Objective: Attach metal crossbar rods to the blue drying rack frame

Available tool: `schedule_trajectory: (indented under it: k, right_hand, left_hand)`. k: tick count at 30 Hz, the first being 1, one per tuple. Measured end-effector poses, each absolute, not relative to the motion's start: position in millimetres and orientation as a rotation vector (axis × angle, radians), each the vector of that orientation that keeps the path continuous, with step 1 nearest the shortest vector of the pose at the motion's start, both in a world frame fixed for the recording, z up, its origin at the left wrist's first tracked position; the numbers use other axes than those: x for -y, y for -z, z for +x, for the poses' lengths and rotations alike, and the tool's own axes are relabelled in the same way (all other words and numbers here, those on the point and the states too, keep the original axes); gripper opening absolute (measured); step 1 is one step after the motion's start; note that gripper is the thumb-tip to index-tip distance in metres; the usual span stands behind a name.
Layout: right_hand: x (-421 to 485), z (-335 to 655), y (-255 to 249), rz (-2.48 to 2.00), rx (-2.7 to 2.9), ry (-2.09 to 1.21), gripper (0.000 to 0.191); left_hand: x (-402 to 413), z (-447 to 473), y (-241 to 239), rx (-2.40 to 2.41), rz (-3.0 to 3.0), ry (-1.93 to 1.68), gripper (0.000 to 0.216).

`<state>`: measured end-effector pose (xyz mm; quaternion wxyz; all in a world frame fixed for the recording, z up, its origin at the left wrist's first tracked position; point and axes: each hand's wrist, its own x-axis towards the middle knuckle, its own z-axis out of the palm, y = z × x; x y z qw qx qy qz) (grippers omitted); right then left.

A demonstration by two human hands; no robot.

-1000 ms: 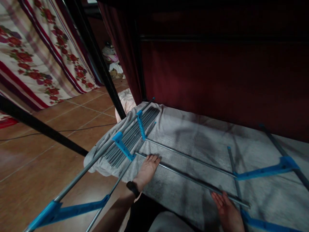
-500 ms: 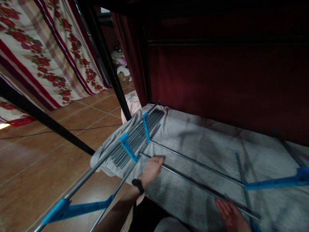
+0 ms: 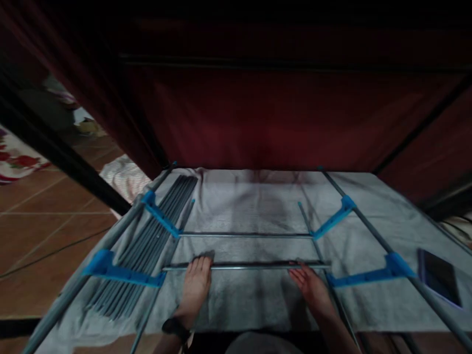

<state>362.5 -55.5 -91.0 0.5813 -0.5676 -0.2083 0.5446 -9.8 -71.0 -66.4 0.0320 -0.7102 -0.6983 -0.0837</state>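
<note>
My left hand [image 3: 197, 282], with a dark band at the wrist, is closed over the left part of a metal rod [image 3: 250, 266]. My right hand [image 3: 313, 290] has its fingers on the same rod near its right end, palm partly upward. The rod lies crosswise between a left blue bracket [image 3: 125, 270] and a right blue bracket [image 3: 372, 274]. Whether its ends are seated cannot be made out. Parallel and farther away, another crossbar [image 3: 243, 235] joins the far left bracket [image 3: 160, 214] and far right bracket [image 3: 334, 216]. Long side poles [image 3: 372, 230] run through the brackets.
Several loose grey rods [image 3: 158, 241] lie bundled on the left of the grey sheet [image 3: 254, 305]. A dark flat device [image 3: 440, 276] rests at the right. Dark red curtain [image 3: 258, 118] hangs behind; a black post [image 3: 62, 152] slants at the left above the tiled floor [image 3: 40, 231].
My view has swung right, bringing the right-hand brackets and the flat device into sight. Both hands remain at the rod, which now appears level across the frame; my right fingers are closer around it.
</note>
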Motion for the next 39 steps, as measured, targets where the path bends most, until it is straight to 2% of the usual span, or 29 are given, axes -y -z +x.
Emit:
schedule_trajectory:
  k: [5, 20, 27, 31, 39]
  right_hand:
    - [47.6, 356.0, 78.9, -1.296, 0.262, -1.357, 0.044]
    - [49.8, 350.3, 73.9, -1.204, 0.226, -1.370, 0.047]
    - [48.9, 348.7, 76.6, -1.243, 0.214, -1.343, 0.035]
    - [46.6, 350.1, 75.2, -1.277, 0.215, -1.350, 0.030]
    - [51.3, 354.2, 71.5, -1.264, 0.271, -1.371, 0.033]
  left_hand:
    - [66.0, -14.1, 67.0, 2.012, -2.222, 0.296, 0.032]
    - [61.8, -26.8, 86.5, 1.682, -2.342, 0.443, 0.041]
    - [57.3, -25.0, 87.8, 1.416, -2.497, 0.559, 0.033]
    - [56.3, -24.0, 89.0, 1.401, -2.501, 0.594, 0.033]
    - [59.3, -18.4, 82.4, 1.473, -2.575, 0.566, 0.032]
